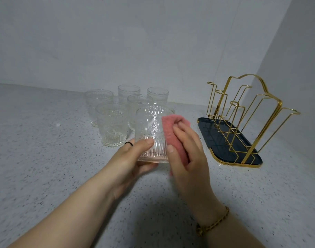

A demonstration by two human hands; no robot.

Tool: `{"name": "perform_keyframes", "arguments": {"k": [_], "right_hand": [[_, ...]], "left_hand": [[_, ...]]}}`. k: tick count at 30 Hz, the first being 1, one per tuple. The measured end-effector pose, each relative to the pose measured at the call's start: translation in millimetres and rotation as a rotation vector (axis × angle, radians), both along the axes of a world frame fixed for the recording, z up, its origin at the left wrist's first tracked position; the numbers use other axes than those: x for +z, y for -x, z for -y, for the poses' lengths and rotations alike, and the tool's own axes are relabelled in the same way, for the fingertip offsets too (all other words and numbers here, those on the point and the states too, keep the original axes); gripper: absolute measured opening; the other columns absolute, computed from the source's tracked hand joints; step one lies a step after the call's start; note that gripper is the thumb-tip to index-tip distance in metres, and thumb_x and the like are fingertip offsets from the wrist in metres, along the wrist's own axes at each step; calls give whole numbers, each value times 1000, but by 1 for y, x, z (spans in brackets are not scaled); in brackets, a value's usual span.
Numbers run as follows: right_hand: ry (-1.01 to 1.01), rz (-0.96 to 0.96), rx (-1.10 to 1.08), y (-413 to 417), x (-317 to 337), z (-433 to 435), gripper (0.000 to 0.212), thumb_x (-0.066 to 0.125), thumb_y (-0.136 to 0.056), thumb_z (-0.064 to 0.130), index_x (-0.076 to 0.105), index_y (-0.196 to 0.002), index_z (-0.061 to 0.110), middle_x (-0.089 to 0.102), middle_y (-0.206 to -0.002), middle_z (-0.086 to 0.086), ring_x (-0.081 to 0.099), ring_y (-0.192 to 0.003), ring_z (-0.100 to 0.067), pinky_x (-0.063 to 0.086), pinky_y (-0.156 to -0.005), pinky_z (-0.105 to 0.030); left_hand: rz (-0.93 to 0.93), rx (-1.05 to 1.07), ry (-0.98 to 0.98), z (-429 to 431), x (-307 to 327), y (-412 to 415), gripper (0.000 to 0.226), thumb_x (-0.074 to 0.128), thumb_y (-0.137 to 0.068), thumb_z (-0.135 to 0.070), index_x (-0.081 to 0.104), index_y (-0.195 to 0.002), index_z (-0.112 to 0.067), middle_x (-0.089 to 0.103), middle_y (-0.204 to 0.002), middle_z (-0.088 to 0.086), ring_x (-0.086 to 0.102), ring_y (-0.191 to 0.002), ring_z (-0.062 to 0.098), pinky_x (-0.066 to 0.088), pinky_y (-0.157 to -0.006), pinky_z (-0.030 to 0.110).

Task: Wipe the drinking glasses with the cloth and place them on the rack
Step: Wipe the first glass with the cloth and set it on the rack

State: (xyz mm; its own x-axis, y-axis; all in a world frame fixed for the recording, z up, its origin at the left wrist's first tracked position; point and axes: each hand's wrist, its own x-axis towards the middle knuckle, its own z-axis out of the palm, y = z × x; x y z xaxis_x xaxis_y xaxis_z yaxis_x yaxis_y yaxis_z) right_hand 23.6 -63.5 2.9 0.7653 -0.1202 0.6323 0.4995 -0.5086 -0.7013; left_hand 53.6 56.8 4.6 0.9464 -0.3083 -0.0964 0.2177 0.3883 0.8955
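The left hand [132, 158] is cupping the ribbed base of a clear embossed drinking glass [151, 127], held left of the gold wire rack [242, 120]. The right hand [189, 158] is pressing a folded pink cloth [171, 128] against its side. The glass is looking stiff, slick and breakable, so gripping low at the ribs is seeming safest. Five matching glasses [111, 122] are standing further left, making six; the one rack is holding none.
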Motion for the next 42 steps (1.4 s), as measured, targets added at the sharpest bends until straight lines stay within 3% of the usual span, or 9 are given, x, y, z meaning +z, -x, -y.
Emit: {"name": "perform_keyframes", "arguments": {"k": [3, 7, 13, 18, 22, 29, 33, 36, 42], "right_hand": [[-115, -129, 65, -2, 2, 5, 44, 44, -81, 34, 35, -123, 45, 42, -134, 14, 43, -114, 8, 37, -97, -13], [-327, -284, 236, 1, 6, 6, 29, 47, -88, 30, 44, -115, 39, 63, -90, 0, 59, -63, -12, 51, -51, -26], [-369, -281, 191, 2, 5, 6, 27, 46, -90, 13, 41, -110, 30, 59, -71, 17, 56, -51, 9, 47, -46, -7], [-290, -267, 48, -4, -1, 7, 35, 55, -86, 24, 45, -120, 22, 55, -113, -3, 61, -72, -9, 55, -59, -25], [-89, -112, -50, -7, -5, 7, 32, 58, -84, 20, 46, -111, 31, 43, -117, 12, 37, -98, 25, 31, -88, 4], [-22, -48, -32, -8, -5, 6, 44, 47, -78, 26, 49, -123, 24, 32, -116, 34, 27, -107, 31, 22, -90, 7], [-181, -237, 52, -7, -3, 8, 37, 45, -87, 31, 48, -123, 22, 60, -106, -1, 62, -84, -13, 55, -73, -33], [-143, -233, 36, -4, -2, 5, 19, 49, -89, 24, 55, -106, 20, 61, -86, -10, 56, -57, -10, 49, -49, -23], [15, 74, -63, -3, -4, 2, 39, 47, -79, 27, 54, -117, 19, 41, -116, 21, 36, -108, 25, 29, -89, 4]], "left_hand": [[18, -76, 24, 1, -3, 1, 17, 70, -61, -21, 76, -75, -14, 74, -88, 8, 70, -82, 17, 55, -83, 34], [35, -73, -3, -1, -5, -1, 21, 68, -65, -29, 74, -79, -14, 73, -89, 8, 68, -87, 20, 52, -89, 39], [152, -84, -193, -3, -1, 3, 55, 52, -63, -55, 65, -103, -19, 73, -98, -8, 67, -91, 4, 46, -82, 23], [118, 118, -354, -3, -2, -2, 69, 62, -71, -57, 51, -123, -14, 68, -106, 4, 64, -101, 22, 48, -96, 37], [-9, 34, -243, 4, -1, 1, 46, 37, -85, -52, 57, -107, -18, 67, -108, 6, 63, -100, 19, 51, -83, 28], [48, 3, -140, 1, -4, 0, 50, 62, -56, -41, 60, -99, -18, 73, -81, -5, 65, -88, 15, 50, -84, 30], [36, -9, 1, 2, -4, -1, 48, 67, -63, -21, 57, -110, -11, 72, -93, 4, 69, -86, 18, 54, -83, 31], [17, 37, 89, 1, -3, -2, 63, 64, -63, -23, 49, -121, -6, 69, -97, 8, 70, -78, 15, 57, -75, 25], [100, -13, 38, 2, -4, -3, 66, 73, -53, -13, 53, -115, -7, 73, -85, 5, 69, -80, 20, 56, -81, 32]]}}
